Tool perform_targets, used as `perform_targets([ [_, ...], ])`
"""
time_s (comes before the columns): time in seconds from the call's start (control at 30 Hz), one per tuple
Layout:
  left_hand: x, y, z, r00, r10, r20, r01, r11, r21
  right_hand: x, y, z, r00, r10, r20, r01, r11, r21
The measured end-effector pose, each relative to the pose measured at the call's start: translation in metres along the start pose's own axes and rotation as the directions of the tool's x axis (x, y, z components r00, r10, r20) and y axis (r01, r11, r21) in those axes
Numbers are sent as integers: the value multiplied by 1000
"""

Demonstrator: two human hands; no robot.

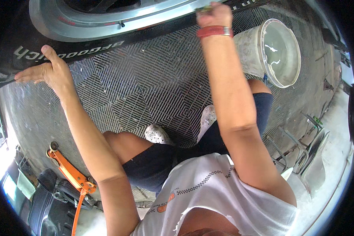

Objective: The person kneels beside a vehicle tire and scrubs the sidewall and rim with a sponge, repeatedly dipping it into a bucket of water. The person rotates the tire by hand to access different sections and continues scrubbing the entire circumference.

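A large black tyre (82, 51) with pale raised lettering and a silver wheel rim (86, 33) spans the upper part of the head view. My left hand (53, 72) is open at the tyre's left side, thumb up and fingers stretched out, with nothing in it. At the rim's right end, my right hand (216, 16) is closed around a small greenish thing (203, 10), mostly hidden by the fingers, so its kind cannot be told. A red band with a metal clasp circles that wrist. A valve stem (122, 24) sticks out from the rim.
To the right of my right forearm is a whitish bucket (249, 49) with liquid in it. An orange floor jack (69, 167) lies at the lower left. Ribbed grey mat tiles (177, 86) cover the floor under my feet. Metal-framed chairs (299, 149) are at the right.
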State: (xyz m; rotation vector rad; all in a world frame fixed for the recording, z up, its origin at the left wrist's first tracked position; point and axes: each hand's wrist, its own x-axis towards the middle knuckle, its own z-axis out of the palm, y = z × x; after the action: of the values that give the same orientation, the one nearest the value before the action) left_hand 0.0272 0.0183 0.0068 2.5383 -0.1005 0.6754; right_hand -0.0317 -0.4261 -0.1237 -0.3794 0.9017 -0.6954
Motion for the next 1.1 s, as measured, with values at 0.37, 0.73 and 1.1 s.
perform_targets([
  [0.37, -9, -13, -16, 999, -8, 31, 8, 1000, -9, -96, -2, 33, 741, -600, 301, 660, 569, -491],
  [0.73, -14, -11, -22, 1000, 15, 6, -15, 999, -38, -80, 89, 6, 992, -90, 86, 113, 943, -315],
  [1.1, -16, -12, -18, 996, 81, -35, -84, 994, -72, -233, 203, 26, 852, 469, 234, -430, 881, -197],
])
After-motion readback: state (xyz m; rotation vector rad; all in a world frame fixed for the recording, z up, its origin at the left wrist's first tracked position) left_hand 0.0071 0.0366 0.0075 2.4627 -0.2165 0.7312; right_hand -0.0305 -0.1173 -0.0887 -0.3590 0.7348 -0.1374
